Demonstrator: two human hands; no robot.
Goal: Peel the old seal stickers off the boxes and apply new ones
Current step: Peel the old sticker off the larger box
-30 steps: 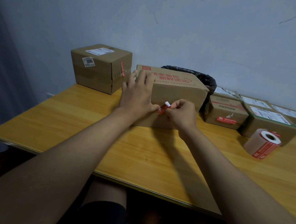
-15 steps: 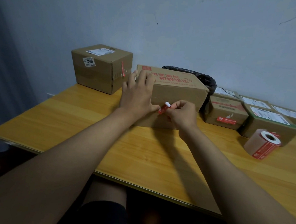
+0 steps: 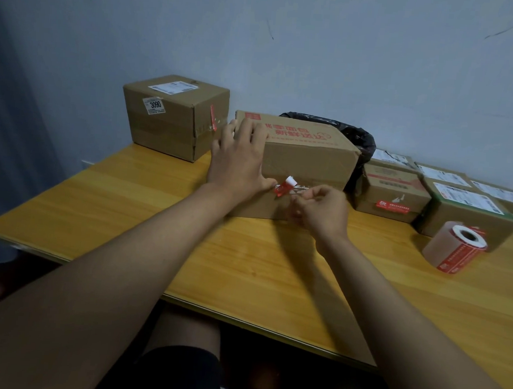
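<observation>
Your long brown cardboard box (image 3: pixel 306 158) carries red printed characters on its top face, and its half-peeled seal sticker (image 3: pixel 283 187) shows red print with a white underside. The square brown cardboard box (image 3: pixel 169 121) at the back left wears white labels and a thin red strip (image 3: pixel 213 117) down its corner. The sticker roll (image 3: pixel 454 249) is pale pink outside, red-printed along its loose end — white at the core. The wooden table (image 3: pixel 156 217) is honey-yellow, grained. Behind you have a black plastic bag (image 3: pixel 356 134) and a pale blue-grey wall (image 3: pixel 290 44).
</observation>
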